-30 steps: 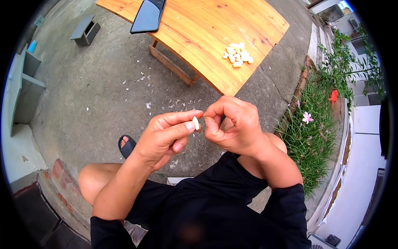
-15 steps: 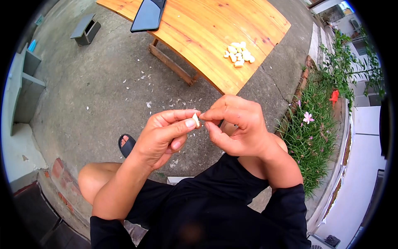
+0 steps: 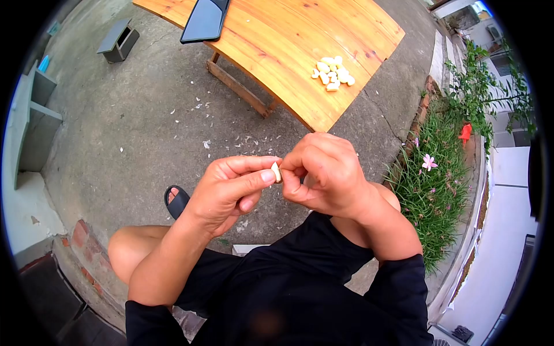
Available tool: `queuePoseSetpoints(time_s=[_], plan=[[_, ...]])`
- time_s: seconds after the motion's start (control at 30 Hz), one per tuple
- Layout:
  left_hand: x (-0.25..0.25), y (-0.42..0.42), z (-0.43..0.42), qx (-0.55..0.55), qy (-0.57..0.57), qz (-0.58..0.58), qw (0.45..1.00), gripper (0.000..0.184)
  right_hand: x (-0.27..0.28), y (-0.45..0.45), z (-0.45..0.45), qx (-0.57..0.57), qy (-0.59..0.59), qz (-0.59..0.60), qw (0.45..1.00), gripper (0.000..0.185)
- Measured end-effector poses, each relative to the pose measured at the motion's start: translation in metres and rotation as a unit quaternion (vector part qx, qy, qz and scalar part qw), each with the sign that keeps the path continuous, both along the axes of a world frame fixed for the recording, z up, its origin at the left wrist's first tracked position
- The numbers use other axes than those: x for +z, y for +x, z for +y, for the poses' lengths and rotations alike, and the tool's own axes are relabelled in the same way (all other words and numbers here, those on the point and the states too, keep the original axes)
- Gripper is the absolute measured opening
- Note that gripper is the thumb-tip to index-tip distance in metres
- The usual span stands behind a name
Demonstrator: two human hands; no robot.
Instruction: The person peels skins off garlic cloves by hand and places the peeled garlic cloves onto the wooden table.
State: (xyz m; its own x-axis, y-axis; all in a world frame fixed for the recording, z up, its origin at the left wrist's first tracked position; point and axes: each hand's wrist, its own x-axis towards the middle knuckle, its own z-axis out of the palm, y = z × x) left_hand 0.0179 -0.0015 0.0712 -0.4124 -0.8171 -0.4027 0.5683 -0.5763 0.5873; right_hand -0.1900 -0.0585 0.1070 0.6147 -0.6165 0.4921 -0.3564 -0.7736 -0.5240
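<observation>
A small pale clove [image 3: 276, 172], partly in brownish skin, is pinched between the thumb and fingers of my left hand [image 3: 235, 187]. Close against its right side is my right hand [image 3: 326, 173], thumb and index finger pressed together at the clove's edge; whatever lies between those fingertips is too small to make out. Beyond my hands, several peeled pale cloves [image 3: 333, 74] lie in a loose pile near the right corner of the wooden table [image 3: 288, 55].
A dark phone [image 3: 206, 21] lies on the table's left part. Thin pale scraps [image 3: 207, 144] are scattered over the concrete floor. A grey box [image 3: 119, 41] stands at the upper left. Grass with pink flowers [image 3: 429, 162] grows along the right.
Half a second ago my right hand's thumb and index finger were apart; now they are pinched beside the clove. The clove has shifted slightly to the right in my left hand.
</observation>
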Motion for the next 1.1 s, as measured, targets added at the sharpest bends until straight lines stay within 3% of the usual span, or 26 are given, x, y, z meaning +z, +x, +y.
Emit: queuePoseSetpoints(time_s=[0.27,0.5,0.6,0.7,1.1], plan=[[0.000,0.002,0.000,-0.002,-0.009,0.023,1.000,0.027,0.008,0.001,-0.002,-0.071,0.036,-0.043,0.996,0.011],[0.003,0.003,-0.003,0.034,0.013,0.028,0.999,0.022,0.017,-0.017,-0.007,-0.025,0.137,0.032,0.990,0.007],[0.001,0.002,-0.004,0.052,0.027,0.030,0.998,0.021,0.010,-0.002,0.001,-0.040,0.207,-0.084,0.974,0.006],[-0.002,-0.001,-0.003,0.062,0.027,0.026,0.997,0.021,0.005,-0.005,0.003,-0.002,0.269,-0.057,0.961,0.012],[-0.006,-0.001,0.000,0.073,-0.035,-0.020,0.996,0.022,0.001,0.004,0.010,-0.070,0.306,-0.069,0.947,0.009]])
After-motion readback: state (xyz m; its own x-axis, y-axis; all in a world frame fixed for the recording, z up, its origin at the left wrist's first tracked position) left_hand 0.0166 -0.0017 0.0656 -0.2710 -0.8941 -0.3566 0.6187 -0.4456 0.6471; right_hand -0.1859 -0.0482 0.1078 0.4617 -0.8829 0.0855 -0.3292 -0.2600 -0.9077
